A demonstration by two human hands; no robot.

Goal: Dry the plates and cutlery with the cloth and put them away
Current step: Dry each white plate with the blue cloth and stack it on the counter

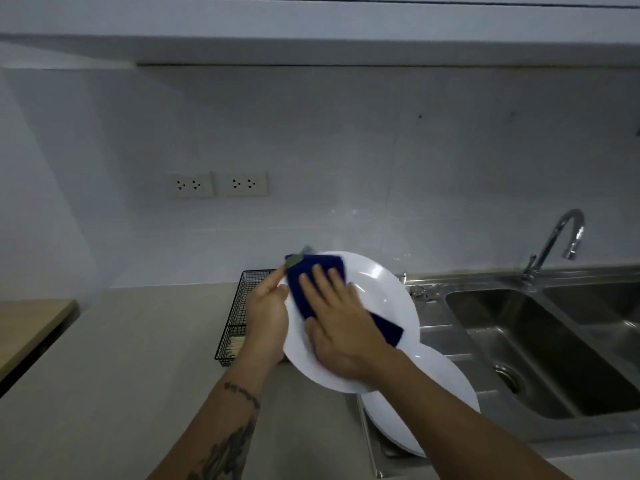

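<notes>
**Wiping a smooth white plate held up over the table**

The white plate (377,292) is looking stiff, glazed and breakable, probably slick while damp, so the rim is the safest place to be taking hold of it, with the face left free for wiping. It is being held tilted above the table (138,341), just left of the sink (519,341). The left hand (266,317) is gripping its left edge, fingers curled behind and the thumb lying along the rim. The right hand (343,327) is pressing flat with fingers spread on the soft, limp blue cloth (311,282), which is lying against the plate's face. Both forearms are reaching forward. More plates (440,396) are stacked below, and a black wire basket (239,317) is sitting behind the left hand.
</notes>
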